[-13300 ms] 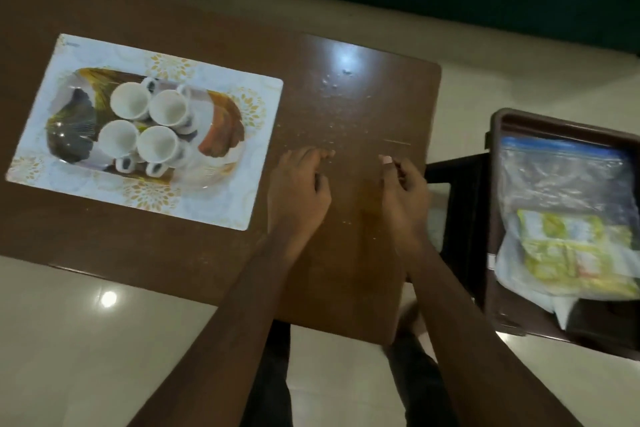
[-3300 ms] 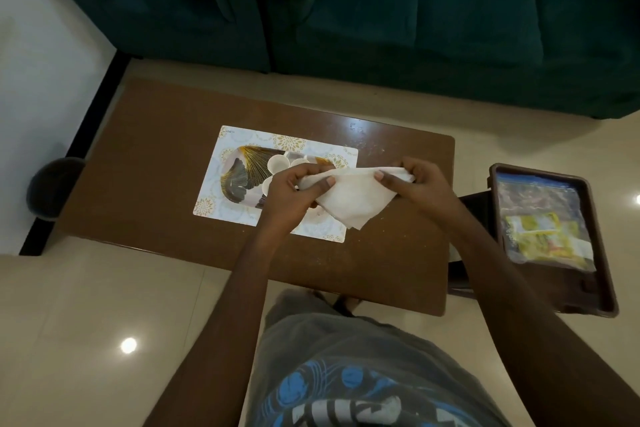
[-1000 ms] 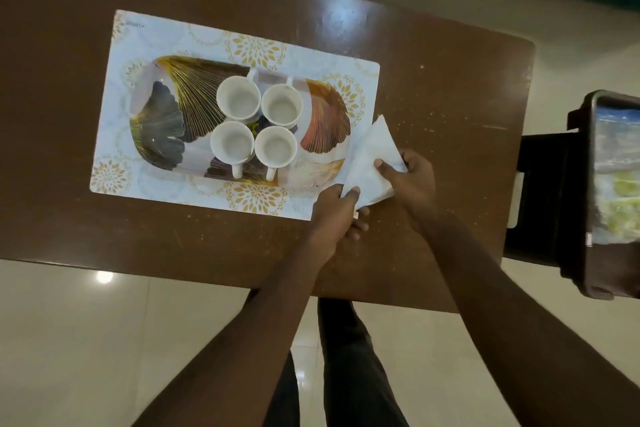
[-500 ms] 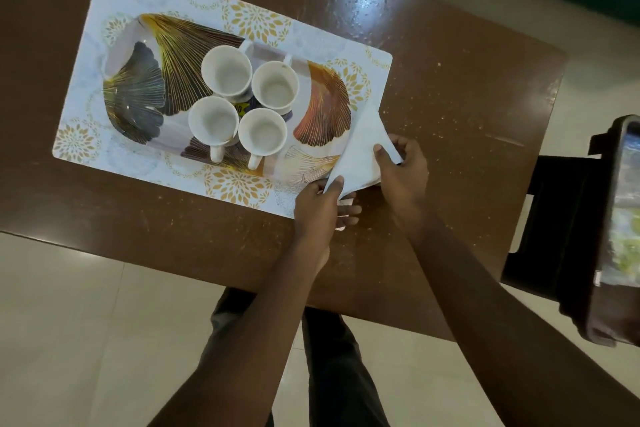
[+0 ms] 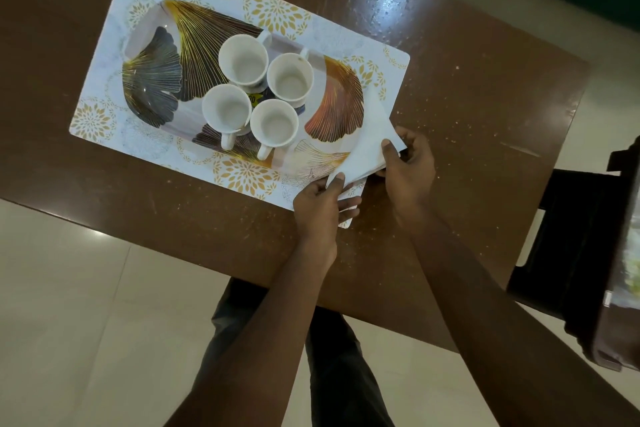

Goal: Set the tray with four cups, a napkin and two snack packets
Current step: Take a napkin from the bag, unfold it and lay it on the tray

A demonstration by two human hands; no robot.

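Note:
An oval tray (image 5: pixel 152 80) with a gold leaf pattern lies on a white placemat (image 5: pixel 114 28). Four white cups (image 5: pixel 256 94) stand close together in the tray's middle, all upright. A folded white napkin (image 5: pixel 370 135) lies over the tray's right end. My left hand (image 5: pixel 322 204) pinches the napkin's near corner. My right hand (image 5: pixel 408 166) grips its right edge with the thumb on top. The snack packets show only as a blur at the far right edge.
The placemat sits on a brown wooden table (image 5: pixel 485 107) with crumbs scattered over it. A dark stool (image 5: pixel 575 236) and a dark brown bin (image 5: pixel 620 322) stand to the right of the table. Pale floor tiles lie below.
Both hands have carried the napkin a little left, onto the tray's right end. The camera has come closer and the cups stand where they were.

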